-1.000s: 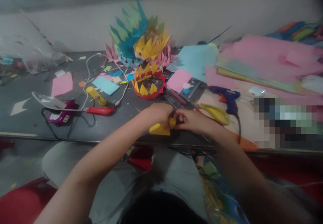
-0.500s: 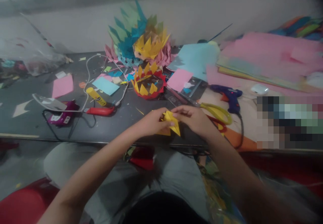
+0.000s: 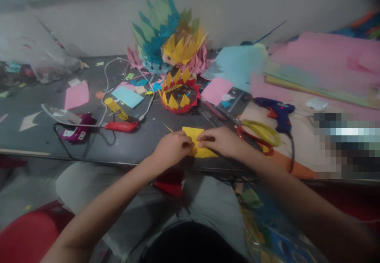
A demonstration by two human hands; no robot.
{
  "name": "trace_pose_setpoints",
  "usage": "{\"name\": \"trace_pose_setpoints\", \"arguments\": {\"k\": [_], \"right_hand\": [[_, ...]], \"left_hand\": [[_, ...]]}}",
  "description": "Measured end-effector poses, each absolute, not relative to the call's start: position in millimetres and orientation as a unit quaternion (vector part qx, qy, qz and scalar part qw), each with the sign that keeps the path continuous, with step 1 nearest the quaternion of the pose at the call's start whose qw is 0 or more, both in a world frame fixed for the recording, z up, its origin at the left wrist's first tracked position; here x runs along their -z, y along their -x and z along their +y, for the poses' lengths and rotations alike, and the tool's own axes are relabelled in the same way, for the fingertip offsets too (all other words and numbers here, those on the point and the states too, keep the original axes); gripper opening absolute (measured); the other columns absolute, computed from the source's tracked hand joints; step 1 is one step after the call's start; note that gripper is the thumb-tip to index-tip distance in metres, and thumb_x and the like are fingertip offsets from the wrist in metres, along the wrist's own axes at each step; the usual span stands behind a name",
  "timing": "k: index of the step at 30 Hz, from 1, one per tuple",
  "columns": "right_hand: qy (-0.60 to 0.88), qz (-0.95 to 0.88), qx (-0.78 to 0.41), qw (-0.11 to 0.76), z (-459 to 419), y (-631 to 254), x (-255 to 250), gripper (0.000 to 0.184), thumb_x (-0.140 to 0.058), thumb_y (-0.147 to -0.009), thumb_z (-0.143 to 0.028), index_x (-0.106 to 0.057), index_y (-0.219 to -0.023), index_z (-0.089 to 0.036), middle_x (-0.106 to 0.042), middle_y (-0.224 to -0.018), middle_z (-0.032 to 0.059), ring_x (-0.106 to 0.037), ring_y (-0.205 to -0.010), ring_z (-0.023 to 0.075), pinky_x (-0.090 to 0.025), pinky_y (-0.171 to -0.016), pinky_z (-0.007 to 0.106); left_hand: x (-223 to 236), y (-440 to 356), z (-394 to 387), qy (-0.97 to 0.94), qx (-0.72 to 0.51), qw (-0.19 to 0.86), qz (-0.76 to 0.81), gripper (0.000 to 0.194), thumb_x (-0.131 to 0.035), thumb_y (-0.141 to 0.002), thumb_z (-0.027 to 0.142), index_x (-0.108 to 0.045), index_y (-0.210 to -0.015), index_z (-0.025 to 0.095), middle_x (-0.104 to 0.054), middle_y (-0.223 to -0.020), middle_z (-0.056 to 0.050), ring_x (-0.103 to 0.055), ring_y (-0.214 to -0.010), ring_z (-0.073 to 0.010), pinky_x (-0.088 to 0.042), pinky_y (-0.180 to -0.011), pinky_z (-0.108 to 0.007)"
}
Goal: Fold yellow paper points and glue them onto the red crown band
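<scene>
Yellow paper (image 3: 193, 131) lies at the table's near edge between my hands, one part reaching up behind the fingers and a pointed part spreading down to the right. My left hand (image 3: 172, 146) is curled with its fingertips on the paper's left side. Against its right side my right hand (image 3: 222, 139) has thumb and fingers pinched. Some of the paper is hidden under the fingers. Just beyond stands a red paper ring (image 3: 178, 108) with yellow points (image 3: 184, 100) around it. Scissors with yellow and red handles (image 3: 264, 130) lie right of my right hand.
A blue glue gun (image 3: 280, 110) lies on the right, near stacked pink sheets (image 3: 320, 57). On the left are a yellow glue stick (image 3: 115, 108), a red-handled corded tool (image 3: 121, 126) and a purple power socket (image 3: 78, 130). A spiky multicoloured paper piece (image 3: 166, 37) stands behind.
The yellow paper, earlier held up as a folded pointed shape, now lies flatter on the table. My hands have moved slightly apart. The whole view has shifted a little.
</scene>
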State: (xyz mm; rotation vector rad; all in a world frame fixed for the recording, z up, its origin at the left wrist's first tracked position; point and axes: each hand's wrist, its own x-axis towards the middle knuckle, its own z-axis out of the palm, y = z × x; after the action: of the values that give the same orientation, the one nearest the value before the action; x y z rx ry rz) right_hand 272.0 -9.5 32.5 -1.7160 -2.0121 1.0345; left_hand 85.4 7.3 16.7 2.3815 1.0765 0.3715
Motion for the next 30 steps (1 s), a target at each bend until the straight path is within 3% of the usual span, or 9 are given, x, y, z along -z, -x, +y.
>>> {"name": "trace_pose_setpoints", "arguments": {"k": [8, 15, 21, 30], "right_hand": [[0.544, -0.765, -0.264, 0.219, -22.3, -275.8, -14.4, 0.010, -0.060, -0.078, -0.023, -0.070, -0.079, -0.020, -0.072, -0.077, 0.0032, -0.065, -0.068, 0.0157, -0.048, -0.063, 0.025], [0.406, -0.858, -0.180, 0.258, -26.5, -287.1, -2.0, 0.026, -0.045, -0.091, -0.026, -0.069, -0.087, -0.019, -0.071, -0.088, 0.0066, -0.064, -0.083, 0.0156, -0.049, -0.076, 0.027], [0.351, -0.897, -0.109, 0.245, -25.7, -293.9, 1.7, 0.034, -0.037, -0.094, -0.026, -0.069, -0.092, -0.018, -0.070, -0.090, 0.0082, -0.063, -0.083, 0.0152, -0.052, -0.076, 0.028], [0.312, -0.927, -0.069, 0.194, -20.0, -294.8, 1.0, 0.037, -0.031, -0.093, -0.018, -0.068, -0.096, -0.018, -0.068, -0.091, 0.0091, -0.062, -0.085, 0.0158, -0.052, -0.076, 0.029]], "left_hand": [[-16.0, -79.0, 13.9, -0.883, -0.124, 0.269, 0.363, 0.010, -0.059, -0.079, 0.019, -0.067, -0.083, 0.021, -0.064, -0.084, 0.001, -0.060, -0.074, -0.0118, -0.042, -0.064, -0.021], [-11.8, -69.5, 26.8, -0.926, -0.113, 0.258, 0.251, 0.014, -0.052, -0.087, 0.020, -0.066, -0.092, 0.019, -0.064, -0.089, -0.001, -0.060, -0.080, -0.0117, -0.042, -0.070, -0.020], [-20.2, -65.9, 30.6, -0.959, -0.063, 0.187, 0.205, 0.022, -0.043, -0.092, 0.021, -0.064, -0.098, 0.018, -0.063, -0.094, -0.003, -0.061, -0.082, -0.0117, -0.043, -0.071, -0.020], [-19.5, -61.9, 20.3, -0.986, -0.029, 0.022, 0.161, 0.021, -0.047, -0.089, 0.013, -0.059, -0.107, 0.016, -0.062, -0.095, -0.005, -0.059, -0.084, -0.0148, -0.047, -0.067, -0.023]]}}
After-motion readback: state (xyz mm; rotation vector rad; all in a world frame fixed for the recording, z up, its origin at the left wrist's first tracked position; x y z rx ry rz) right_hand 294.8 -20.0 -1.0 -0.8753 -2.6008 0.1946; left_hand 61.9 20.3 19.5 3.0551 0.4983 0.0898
